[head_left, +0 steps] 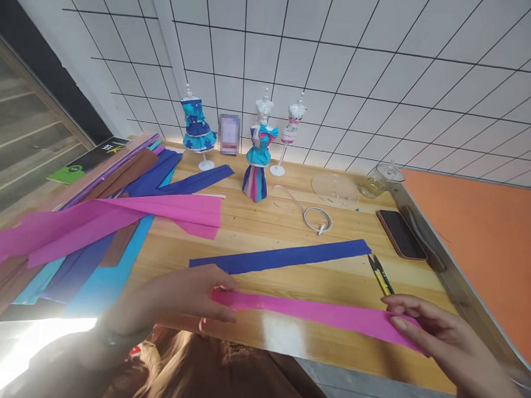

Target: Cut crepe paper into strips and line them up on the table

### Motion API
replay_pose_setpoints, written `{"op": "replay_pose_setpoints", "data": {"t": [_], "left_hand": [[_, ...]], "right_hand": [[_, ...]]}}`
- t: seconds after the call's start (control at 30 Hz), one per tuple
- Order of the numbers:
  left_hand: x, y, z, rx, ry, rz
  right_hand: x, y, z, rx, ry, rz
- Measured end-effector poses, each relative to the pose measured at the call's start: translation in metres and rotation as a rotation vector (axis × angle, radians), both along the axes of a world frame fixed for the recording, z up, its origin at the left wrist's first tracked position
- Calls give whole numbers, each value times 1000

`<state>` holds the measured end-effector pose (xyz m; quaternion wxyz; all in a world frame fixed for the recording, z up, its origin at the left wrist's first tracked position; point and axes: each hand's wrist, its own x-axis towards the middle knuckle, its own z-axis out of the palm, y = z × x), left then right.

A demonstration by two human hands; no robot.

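A long pink strip (313, 313) stretches between my two hands over the front of the wooden table. My left hand (202, 292) is closed on its left end, and my right hand (423, 329) pinches its right end between thumb and fingers. Just beyond it lies a flat blue strip (280, 256), slanting up to the right. Small yellow and black scissors (381, 275) lie close to the fingertips of my right hand, with their points toward the blue strip.
Pink fabric (180, 211) tops a pile of coloured strips at left. Behind stand dressed mini mannequins (260, 148). A ribbon roll (317, 219), clear plate (335, 189), glass cup (375, 186) and phone (401, 234) sit farther right. The table's raised right edge (460, 292) borders an orange surface.
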<state>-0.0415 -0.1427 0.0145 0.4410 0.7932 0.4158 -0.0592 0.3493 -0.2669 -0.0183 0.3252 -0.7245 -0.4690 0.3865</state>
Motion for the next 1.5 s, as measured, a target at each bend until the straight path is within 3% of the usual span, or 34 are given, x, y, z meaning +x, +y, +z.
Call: {"op": "replay_pose_setpoints", "data": {"t": [0.13, 0.23, 0.37, 0.47, 0.6, 0.7, 0.83, 0.97, 1.1, 1.2, 1.33, 1.5], "left_hand": [[-29, -5, -1, -66, 85, 57], [-48, -11, -14, 143, 171, 156], [-68, -20, -46, 495, 354, 237], [-78, -28, -76, 704, 415, 203], [-81, -39, -105, 831, 378, 158], [-76, -45, -105, 804, 332, 142], [-57, -45, -85, 682, 150, 104], [-12, -33, -70, 498, -71, 88], [41, -19, -71, 363, -293, -45], [66, -12, -75, 273, -372, -124], [74, -4, -81, 161, -418, -161], [63, 1, -83, 14, -390, -61]], "right_hand": [[-9, 14, -7, -8, 72, 112], [-19, 23, -13, 3, 93, 193], [-35, 35, -21, 7, 77, 246], [-42, 44, -29, 30, 68, 252], [-44, 53, -42, 54, 58, 277], [-43, 56, -48, 41, 53, 296], [-44, 55, -44, 23, 44, 318], [-49, 48, -33, 43, 16, 336], [-55, 38, -18, 37, 35, 364], [-55, 29, -8, 35, 64, 339], [-45, 20, -3, 44, 70, 278], [-27, 20, -13, 47, -52, 237]]}}
